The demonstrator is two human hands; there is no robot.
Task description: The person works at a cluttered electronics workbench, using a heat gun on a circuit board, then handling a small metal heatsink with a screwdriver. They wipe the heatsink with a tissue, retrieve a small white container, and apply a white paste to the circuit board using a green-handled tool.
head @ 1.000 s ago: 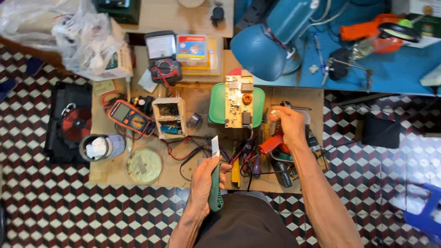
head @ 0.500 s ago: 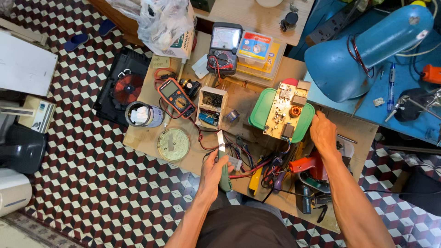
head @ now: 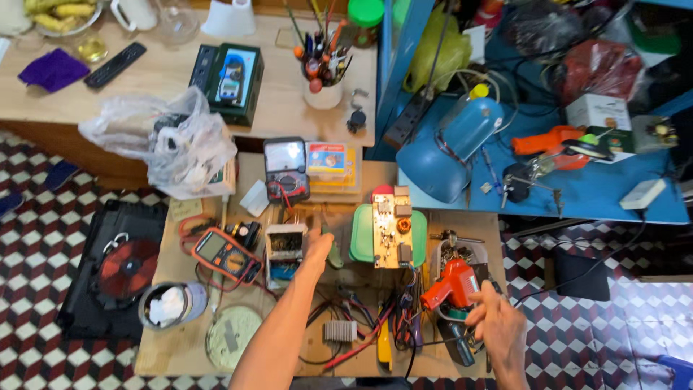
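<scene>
My left hand (head: 316,249) reaches forward over the wooden bench (head: 180,347), closed on a green-handled tool (head: 334,254). It sits between a small open box of parts (head: 284,247) and a tan circuit board (head: 392,230) lying on a green tray (head: 361,235). My right hand (head: 498,334) hovers low at the bench's front right with fingers loosely bent and nothing in them, just below a red gun-shaped tool (head: 451,285) and beside a black tool (head: 456,341).
An orange multimeter (head: 224,254), an analog meter (head: 286,166), tangled leads (head: 361,318), a finned heatsink (head: 339,331), a round tin lid (head: 231,336) and a cup with a white rag (head: 170,305) crowd the bench. A blue lamp (head: 451,148) stands on the blue table at right.
My left hand has moved forward from the front edge to the parts box. My right hand has come off the circuit board and pulled back toward me. The view has shifted.
</scene>
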